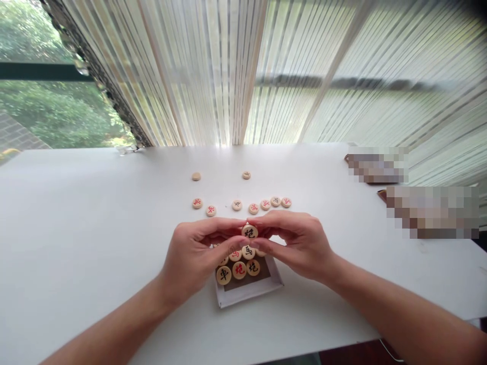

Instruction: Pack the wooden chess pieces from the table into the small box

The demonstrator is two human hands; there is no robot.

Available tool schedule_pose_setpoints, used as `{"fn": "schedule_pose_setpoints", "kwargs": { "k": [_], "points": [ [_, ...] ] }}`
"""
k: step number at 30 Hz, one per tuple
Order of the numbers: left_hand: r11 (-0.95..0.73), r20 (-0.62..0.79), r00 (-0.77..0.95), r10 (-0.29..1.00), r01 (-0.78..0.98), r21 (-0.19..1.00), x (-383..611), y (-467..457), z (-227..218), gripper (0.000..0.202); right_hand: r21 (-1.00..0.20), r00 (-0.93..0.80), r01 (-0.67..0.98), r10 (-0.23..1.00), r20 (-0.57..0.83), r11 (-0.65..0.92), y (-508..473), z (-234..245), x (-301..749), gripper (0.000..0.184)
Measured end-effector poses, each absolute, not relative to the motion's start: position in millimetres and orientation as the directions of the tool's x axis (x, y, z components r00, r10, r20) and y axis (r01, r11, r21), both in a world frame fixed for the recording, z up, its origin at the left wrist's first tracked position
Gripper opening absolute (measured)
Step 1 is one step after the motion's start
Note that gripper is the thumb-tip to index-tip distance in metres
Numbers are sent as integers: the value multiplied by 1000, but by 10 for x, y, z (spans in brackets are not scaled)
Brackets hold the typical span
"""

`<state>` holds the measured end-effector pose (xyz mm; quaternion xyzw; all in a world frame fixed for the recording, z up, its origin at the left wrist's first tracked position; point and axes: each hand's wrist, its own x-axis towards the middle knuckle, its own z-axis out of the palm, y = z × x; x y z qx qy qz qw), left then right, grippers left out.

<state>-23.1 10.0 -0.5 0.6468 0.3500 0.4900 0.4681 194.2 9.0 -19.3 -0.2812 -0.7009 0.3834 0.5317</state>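
Both my left hand (pixel 205 248) and my right hand (pixel 292 241) pinch one round wooden xiangqi piece (pixel 249 232) with a black character, its face tilted toward me. They hold it over the far part of a shallow white box (pixel 249 295). Several pieces lie face up in the box, among them a black-marked piece (pixel 223 275), a red-marked piece (pixel 239 270) and another black-marked piece (pixel 253 267) in the near row. My fingers partly cover the farther rows.
Beyond my hands, several loose pieces lie on the white table (pixel 114 228), including a red-marked one (pixel 197 203) and a blank-faced one (pixel 196 176). Two blurred-out objects lie at the right, one (pixel 376 168) behind the other (pixel 429 213). A striped curtain (pixel 205 76) hangs behind the table.
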Motion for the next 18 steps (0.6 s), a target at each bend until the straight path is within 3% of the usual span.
{"fn": "schedule_pose_setpoints", "kwargs": {
  "k": [8, 14, 18],
  "points": [
    [-288, 280, 300, 912, -17, 957, -231, 108, -3, 25, -948, -282, -221, 915, 288, 230, 75, -175, 1918, 33],
    [-378, 349, 316, 882, 33, 925, -230, 124, 6, 20, -961, -318, -207, 916, 244, 184, 80, -140, 1915, 27],
    [-482, 428, 329, 842, 101, 870, -239, 132, 8, 14, -970, -327, -162, 918, 225, 180, 75, -129, 1923, 14]
  ]
}}
